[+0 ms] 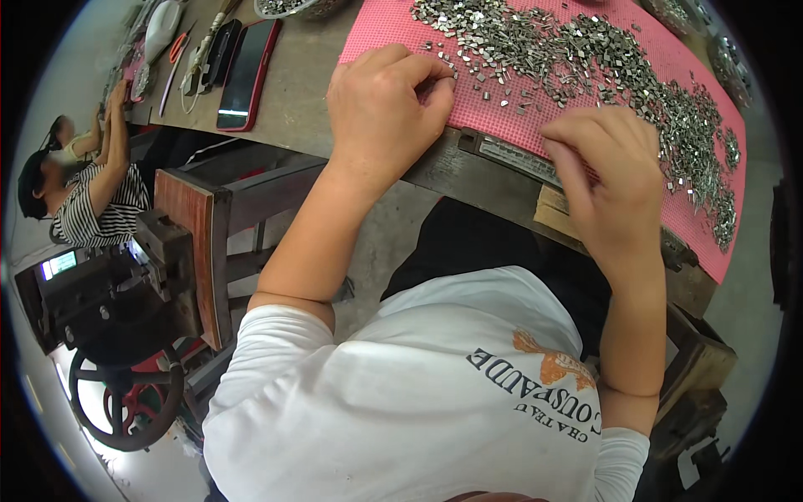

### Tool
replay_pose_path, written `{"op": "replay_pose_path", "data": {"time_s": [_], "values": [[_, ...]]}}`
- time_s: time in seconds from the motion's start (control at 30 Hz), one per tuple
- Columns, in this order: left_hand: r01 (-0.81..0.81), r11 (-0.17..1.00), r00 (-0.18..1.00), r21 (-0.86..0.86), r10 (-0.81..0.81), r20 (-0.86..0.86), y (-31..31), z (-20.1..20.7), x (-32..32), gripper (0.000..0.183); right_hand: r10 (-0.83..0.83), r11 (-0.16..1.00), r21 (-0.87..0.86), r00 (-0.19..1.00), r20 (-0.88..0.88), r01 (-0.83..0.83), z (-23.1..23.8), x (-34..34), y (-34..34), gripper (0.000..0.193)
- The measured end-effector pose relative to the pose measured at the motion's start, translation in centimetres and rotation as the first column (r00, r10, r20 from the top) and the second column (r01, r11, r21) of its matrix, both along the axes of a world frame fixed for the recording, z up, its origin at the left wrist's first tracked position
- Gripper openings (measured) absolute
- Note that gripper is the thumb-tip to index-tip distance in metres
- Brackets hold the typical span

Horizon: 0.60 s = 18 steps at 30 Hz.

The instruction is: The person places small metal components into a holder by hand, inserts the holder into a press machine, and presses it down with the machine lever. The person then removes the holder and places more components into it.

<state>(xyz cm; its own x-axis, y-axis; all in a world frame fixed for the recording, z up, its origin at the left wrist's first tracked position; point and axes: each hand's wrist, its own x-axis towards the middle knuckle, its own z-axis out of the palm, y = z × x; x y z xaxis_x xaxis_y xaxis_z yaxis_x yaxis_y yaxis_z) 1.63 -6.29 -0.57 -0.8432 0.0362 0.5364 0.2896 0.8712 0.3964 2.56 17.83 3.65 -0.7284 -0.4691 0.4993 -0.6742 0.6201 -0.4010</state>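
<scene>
My left hand [383,107] is over the near left part of a pink textured mat [381,32], its fingers curled and thumb against forefinger. Whatever it may pinch is too small to make out. A few loose metal bits lie beside its fingertips. My right hand [615,159] hangs above the near table edge, fingers bent down toward the thumb; its fingertips partly hide what is between them. Below it runs a dark metal bar fixture [510,157] with a bright slotted strip, along the mat's near edge. Small silvery metal pieces [577,54] are heaped across the mat's far side.
A phone in a red case [248,75], orange-handled scissors [178,48] and a white bottle [163,29] lie at the left. A wooden block [554,209] sits under the fixture. Tubs of parts [729,67] stand far right. A machine with a handwheel [125,397] and co-workers [100,188] are left.
</scene>
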Motion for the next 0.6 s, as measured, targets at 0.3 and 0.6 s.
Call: {"op": "replay_pose_path", "data": {"time_s": [0.3,0.6], "values": [[0.071,0.990,0.997,-0.120,-0.069,0.020,0.1,1.3,-0.2,0.009,0.044,0.995,0.089,0.994,-0.103,-0.035,-2.1,-3.1,-3.2,0.010],[0.082,0.970,0.996,-0.227,-0.075,0.039,0.2,2.2,-0.1,0.008,0.049,0.984,0.180,0.981,-0.189,-0.014,-2.0,-3.2,-4.2,0.007]]}}
